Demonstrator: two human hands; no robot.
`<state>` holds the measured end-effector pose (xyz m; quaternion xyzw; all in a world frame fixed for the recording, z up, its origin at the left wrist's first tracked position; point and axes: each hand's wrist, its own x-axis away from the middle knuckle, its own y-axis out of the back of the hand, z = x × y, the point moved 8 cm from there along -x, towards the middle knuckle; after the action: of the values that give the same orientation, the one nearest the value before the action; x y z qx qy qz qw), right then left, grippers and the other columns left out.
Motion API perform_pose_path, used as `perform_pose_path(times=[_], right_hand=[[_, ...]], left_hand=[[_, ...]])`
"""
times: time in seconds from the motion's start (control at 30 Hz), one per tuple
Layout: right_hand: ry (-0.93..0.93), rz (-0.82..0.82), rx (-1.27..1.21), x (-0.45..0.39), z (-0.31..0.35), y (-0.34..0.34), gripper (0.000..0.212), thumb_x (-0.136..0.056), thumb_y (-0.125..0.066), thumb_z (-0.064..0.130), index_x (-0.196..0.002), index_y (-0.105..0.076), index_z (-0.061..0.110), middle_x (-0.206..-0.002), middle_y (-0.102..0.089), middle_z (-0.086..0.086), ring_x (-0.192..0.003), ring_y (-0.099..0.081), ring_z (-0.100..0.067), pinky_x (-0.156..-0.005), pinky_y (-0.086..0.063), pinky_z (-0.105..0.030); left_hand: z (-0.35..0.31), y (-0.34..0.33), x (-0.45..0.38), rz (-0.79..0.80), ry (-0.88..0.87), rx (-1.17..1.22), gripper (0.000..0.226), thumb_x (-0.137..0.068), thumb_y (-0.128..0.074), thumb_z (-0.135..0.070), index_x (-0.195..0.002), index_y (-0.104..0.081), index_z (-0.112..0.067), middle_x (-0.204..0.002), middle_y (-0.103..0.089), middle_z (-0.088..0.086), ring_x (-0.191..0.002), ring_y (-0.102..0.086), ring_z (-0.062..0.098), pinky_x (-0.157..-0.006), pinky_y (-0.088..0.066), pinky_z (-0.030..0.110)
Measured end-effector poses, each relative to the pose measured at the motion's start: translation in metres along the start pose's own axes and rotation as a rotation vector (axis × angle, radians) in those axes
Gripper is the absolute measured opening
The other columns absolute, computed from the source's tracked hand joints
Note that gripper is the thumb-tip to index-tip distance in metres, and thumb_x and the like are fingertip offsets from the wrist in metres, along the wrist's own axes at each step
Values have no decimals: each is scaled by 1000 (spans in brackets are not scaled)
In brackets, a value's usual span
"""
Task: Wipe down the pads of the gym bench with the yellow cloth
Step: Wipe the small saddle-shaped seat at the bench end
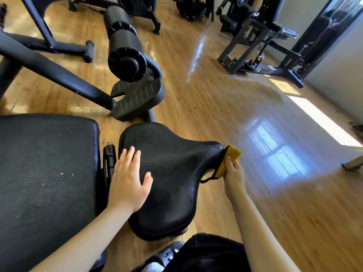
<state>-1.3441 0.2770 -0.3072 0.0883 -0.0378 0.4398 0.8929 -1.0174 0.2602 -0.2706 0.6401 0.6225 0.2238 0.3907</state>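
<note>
The gym bench has two black pads: a small seat pad (172, 173) in the centre and a large dusty back pad (45, 169) at the left. My left hand (128, 179) lies flat on the seat pad's left side, fingers spread. My right hand (233, 173) grips the yellow cloth (228, 160) and presses it against the narrow right tip of the seat pad. A dark edge strip of the cloth hangs below the pad's tip.
A black foam roller (122, 44) and a ribbed footplate (137, 97) stand just beyond the seat pad. Other black machine frames (271, 46) fill the far right and far left. Wooden floor (255, 124) lies open to the right, up to a wall.
</note>
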Motion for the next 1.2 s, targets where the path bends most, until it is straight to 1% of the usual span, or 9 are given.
perform_pose_path(times=[0.2, 0.37, 0.47, 0.67, 0.83, 0.9, 0.97, 1.07, 1.2], right_hand=[[-94, 34, -116, -13, 22, -19, 23, -83, -55, 49, -94, -61, 30, -103, -62, 0, -96, -59, -15, -78, -49, -31], [-74, -216, -187, 22, 11, -12, 28, -89, -51, 41, -105, -59, 19, -90, -62, 7, -88, -59, -13, -75, -46, -29], [-59, -304, -219, 58, 1, -21, 11, -90, -52, 32, -94, -60, 26, -85, -63, 10, -84, -59, -12, -71, -44, -25], [-120, -98, -115, 114, -27, -34, 14, -89, -53, 35, -87, -66, 30, -83, -69, 14, -82, -64, -9, -75, -50, -30], [-171, -152, -214, 81, 5, -23, 42, -90, -46, 44, -123, -50, 20, -99, -60, 7, -96, -58, -20, -89, -48, -40], [-161, -86, -105, 91, 6, -39, 31, -91, -45, 42, -113, -57, 24, -93, -58, 12, -94, -56, -17, -91, -45, -39], [-170, -38, -37, 114, -7, -48, 22, -92, -45, 41, -86, -61, 27, -81, -61, 10, -81, -57, -15, -80, -48, -36], [-145, 14, -30, 143, -26, -45, 19, -93, -46, 34, -85, -62, 26, -72, -59, 8, -67, -52, -12, -60, -41, -27], [-171, 9, -92, 176, -45, -31, 15, -93, -48, 30, -87, -62, 33, -92, -66, 9, -90, -61, -13, -83, -48, -32]], left_hand=[[2, -3, -2, -5, -3, -7, 62, -90, -44, -34, -144, -24, -12, -155, -15, 5, -143, -3, 17, -113, -3, 32], [1, -2, -2, -6, -14, -12, 68, -83, -36, -41, -143, -28, -10, -154, -18, 7, -143, -6, 20, -112, -2, 31], [1, -3, -2, -9, -22, -9, 64, -87, -42, -36, -143, -28, -9, -153, -19, 8, -143, -7, 22, -113, -5, 34], [0, -3, -2, -3, -22, -4, 61, -89, -51, -27, -142, -28, -8, -153, -20, 10, -143, -7, 23, -114, -7, 37], [0, -2, -2, 12, -11, -18, 62, -90, -47, -30, -144, -25, -9, -154, -16, 9, -143, -5, 22, -114, -6, 37], [0, -2, -2, 16, -11, -24, 62, -90, -46, -31, -144, -25, -8, -154, -16, 9, -143, -5, 22, -114, -6, 38], [0, -2, -2, 22, -8, -30, 62, -90, -46, -32, -144, -25, -8, -154, -16, 10, -143, -5, 23, -115, -7, 38], [-2, -2, -1, 35, -18, -56, 62, -91, -44, -33, -144, -24, -7, -154, -16, 11, -143, -5, 24, -114, -7, 39], [-6, 1, 1, 63, -16, -107, 62, -91, -41, -34, -144, -22, -5, -154, -16, 12, -142, -6, 25, -115, -10, 40]])
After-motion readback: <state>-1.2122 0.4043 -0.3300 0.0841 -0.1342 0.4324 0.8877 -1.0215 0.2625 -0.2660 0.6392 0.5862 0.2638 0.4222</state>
